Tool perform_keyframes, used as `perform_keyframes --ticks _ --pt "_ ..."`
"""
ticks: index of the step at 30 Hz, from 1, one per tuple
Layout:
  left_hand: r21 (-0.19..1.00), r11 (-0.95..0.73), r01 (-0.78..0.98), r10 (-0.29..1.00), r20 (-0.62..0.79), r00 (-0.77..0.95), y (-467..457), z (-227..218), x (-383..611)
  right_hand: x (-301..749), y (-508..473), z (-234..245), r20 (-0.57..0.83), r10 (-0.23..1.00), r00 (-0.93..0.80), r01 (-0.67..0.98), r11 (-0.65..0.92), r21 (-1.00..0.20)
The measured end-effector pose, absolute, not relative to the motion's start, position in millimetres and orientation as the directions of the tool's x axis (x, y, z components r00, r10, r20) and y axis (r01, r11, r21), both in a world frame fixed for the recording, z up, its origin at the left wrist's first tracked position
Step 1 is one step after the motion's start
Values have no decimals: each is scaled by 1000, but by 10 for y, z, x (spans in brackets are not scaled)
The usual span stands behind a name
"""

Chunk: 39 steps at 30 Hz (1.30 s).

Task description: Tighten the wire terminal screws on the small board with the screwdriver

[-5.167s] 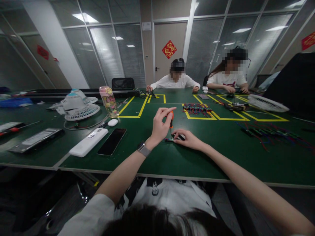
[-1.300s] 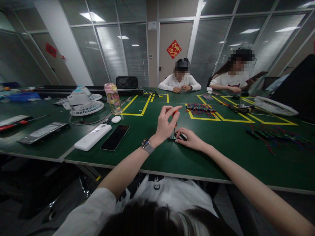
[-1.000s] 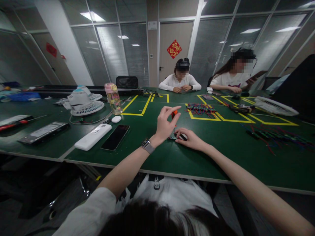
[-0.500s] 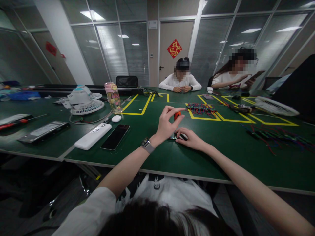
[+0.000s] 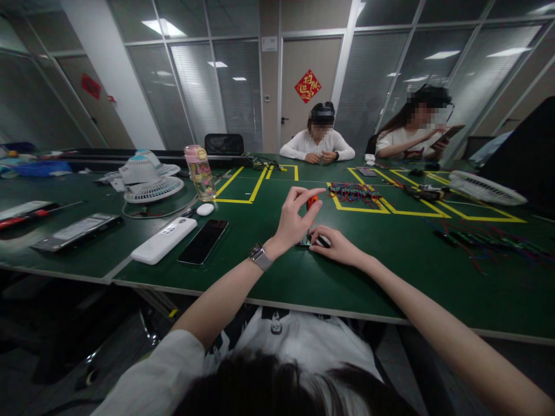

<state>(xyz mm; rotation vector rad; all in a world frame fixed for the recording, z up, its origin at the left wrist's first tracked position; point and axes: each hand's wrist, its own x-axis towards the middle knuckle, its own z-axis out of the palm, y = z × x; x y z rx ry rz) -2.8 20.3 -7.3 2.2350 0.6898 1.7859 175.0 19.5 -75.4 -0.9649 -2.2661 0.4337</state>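
Observation:
My left hand (image 5: 297, 215) has its fingers curled round the orange handle of a small screwdriver (image 5: 312, 200), held upright with its shaft pointing down. Under it, flat on the green table, lies a small circuit board (image 5: 305, 242), partly covered by the fingers. My right hand (image 5: 333, 245) rests on the table and is closed at the board's right edge. A short black piece (image 5: 321, 241) shows between its fingers; what exactly it is I cannot make out. The screwdriver's tip is hidden close to the board.
Left of my hands lie a dark phone (image 5: 203, 241), a white power bank (image 5: 163, 240) and a white oval case (image 5: 205, 209). Beyond stand a bottle (image 5: 200, 173) and white fans (image 5: 154, 189). Wired boards (image 5: 354, 195) sit inside yellow tape at right. Two people sit opposite.
My hands stay almost in place; the left fingers shift slightly on the orange screwdriver handle. The person at the right moves their head and tablet a little.

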Motion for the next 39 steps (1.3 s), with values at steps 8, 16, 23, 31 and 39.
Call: perform_keyframes --ticks 8,16,23,31,39 --pt "444 -881 161 468 869 162 239 -98 -12 1749 190 -747 409 740 -534 529 669 -521" --pt "453 -854 256 494 860 129 231 -82 -36 1754 198 -772 421 731 -537 519 680 -519" --pt "451 -847 282 488 870 76 232 -79 -30 1759 208 -771 419 729 -542 521 682 -513" --pt "466 -860 208 496 859 124 234 -84 -39 1760 214 -772 419 726 -546 525 685 -505" --pt "449 -842 298 490 868 76 229 -79 -35 1753 201 -756 413 734 -539 525 676 -517"
